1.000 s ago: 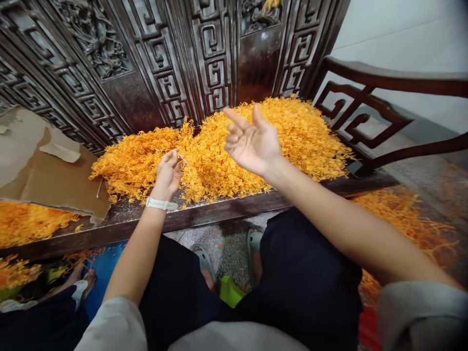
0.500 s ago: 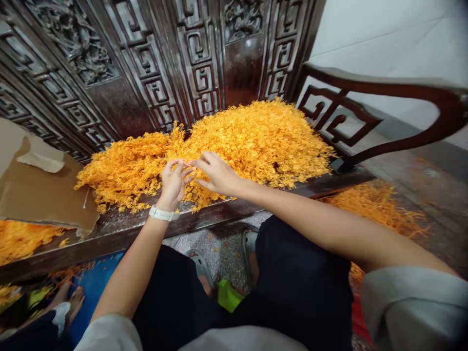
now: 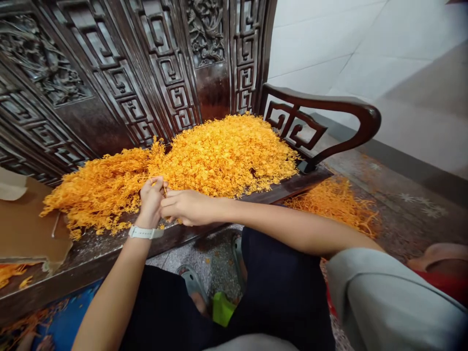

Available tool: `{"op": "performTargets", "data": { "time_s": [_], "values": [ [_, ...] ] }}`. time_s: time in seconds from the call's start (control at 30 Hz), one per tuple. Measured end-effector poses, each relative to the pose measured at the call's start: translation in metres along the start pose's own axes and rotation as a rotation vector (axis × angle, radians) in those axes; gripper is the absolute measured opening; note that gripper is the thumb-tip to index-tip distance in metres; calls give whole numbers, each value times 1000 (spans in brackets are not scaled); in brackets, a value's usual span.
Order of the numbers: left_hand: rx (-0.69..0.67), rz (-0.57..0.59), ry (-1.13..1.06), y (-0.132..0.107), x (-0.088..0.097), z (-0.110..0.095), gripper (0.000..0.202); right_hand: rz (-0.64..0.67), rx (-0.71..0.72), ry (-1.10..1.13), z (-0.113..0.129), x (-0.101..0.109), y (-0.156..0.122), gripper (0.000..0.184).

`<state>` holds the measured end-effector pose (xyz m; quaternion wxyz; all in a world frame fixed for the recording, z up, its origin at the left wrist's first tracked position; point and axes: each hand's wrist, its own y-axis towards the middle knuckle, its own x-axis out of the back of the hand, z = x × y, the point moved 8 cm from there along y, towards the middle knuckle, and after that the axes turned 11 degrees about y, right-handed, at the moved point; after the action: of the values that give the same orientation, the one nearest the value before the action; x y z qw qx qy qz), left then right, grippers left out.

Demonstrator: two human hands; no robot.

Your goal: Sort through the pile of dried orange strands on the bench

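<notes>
My left hand (image 3: 151,199), with a pale watch strap (image 3: 145,232) at its wrist, has its fingers curled and raised at the front edge of the bench seat. My right hand (image 3: 185,207) meets it from the right, fingers bent and pressed together. Whatever lies between the fingertips is small and mostly covered; I cannot make it out. Right behind both hands spreads a big heap of yellow-orange, curly plastic-looking sprigs (image 3: 223,151). A looser, more stringy part of sprigs (image 3: 106,180) lies to the left.
The dark carved wooden bench has a tall backrest (image 3: 215,92) and a curved armrest (image 3: 369,119) at right. An open cardboard box (image 3: 29,224) stands at left. Orange strands (image 3: 336,202) lie on the floor at right. A bright green object (image 3: 223,309) sits between my feet.
My hands have come closer together, and the right fingers, spread apart before, are now bent in against the left hand. The view has swung to the right.
</notes>
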<state>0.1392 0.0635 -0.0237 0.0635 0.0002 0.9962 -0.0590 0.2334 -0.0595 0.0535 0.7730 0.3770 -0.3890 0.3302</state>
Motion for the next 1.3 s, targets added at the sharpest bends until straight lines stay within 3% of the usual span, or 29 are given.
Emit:
{"op": "performTargets", "data": {
  "time_s": [0.1,0.17,0.23,0.3,0.37,0.4,0.43,0.47,0.5,0.53,0.57,0.6,0.63,0.7,0.73,0.8,0.9,1.03,1.17,1.23,1.3],
  "values": [
    [-33,38,36,-6,-10,0,20,7,10,80,14,10,-2,24],
    [-19,19,32,1,-8,2,20,45,60,298,37,9,-2,22],
    [-19,-70,24,15,5,-1,21,212,168,662,73,0,-2,19],
    [-41,-134,45,30,21,-7,22,499,272,994,108,-9,-10,16],
    [-89,-115,76,40,30,-16,19,711,296,1210,120,-3,-24,15],
    [-112,-102,84,42,33,-20,18,655,280,1329,110,11,-25,14],
    [-130,-91,87,43,35,-22,19,464,253,1471,89,32,-23,14],
    [-142,-82,84,42,37,-24,20,157,207,1611,57,58,-22,19],
    [-142,-73,78,40,37,-23,21,-284,137,1727,13,84,-28,26],
    [-132,-58,77,38,37,-21,21,-664,33,1782,-28,98,-42,31],
    [-117,-37,79,36,35,-18,21,-936,-101,1800,-60,100,-56,33],
    [-99,-16,83,35,32,-15,21,-1072,-265,1796,-82,92,-65,32],
    [-86,0,85,35,30,-11,22,-1082,-441,1773,-96,78,-69,32],
    [-80,8,81,34,26,-6,23,-899,-722,1651,-105,44,-65,33],
    [-87,5,77,34,23,-5,22,-778,-786,1563,-104,29,-60,33],
    [-93,-7,62,31,18,-2,22,-601,-765,1360,-101,11,-50,32],
    [-50,5,13,22,6,4,25,-479,-629,1034,-98,5,-43,34],
    [-27,65,-93,7,-10,1,17,-458,-583,702,-108,7,-49,47],
    [7,80,-171,3,-13,-3,16,-485,-582,616,-120,4,-50,33],
    [-3,69,-208,3,-10,-7,18,-514,-596,594,-122,6,-50,48],
    [-29,73,-242,3,-9,-12,18,-547,-615,568,-121,8,-50,75]
  ]
}}
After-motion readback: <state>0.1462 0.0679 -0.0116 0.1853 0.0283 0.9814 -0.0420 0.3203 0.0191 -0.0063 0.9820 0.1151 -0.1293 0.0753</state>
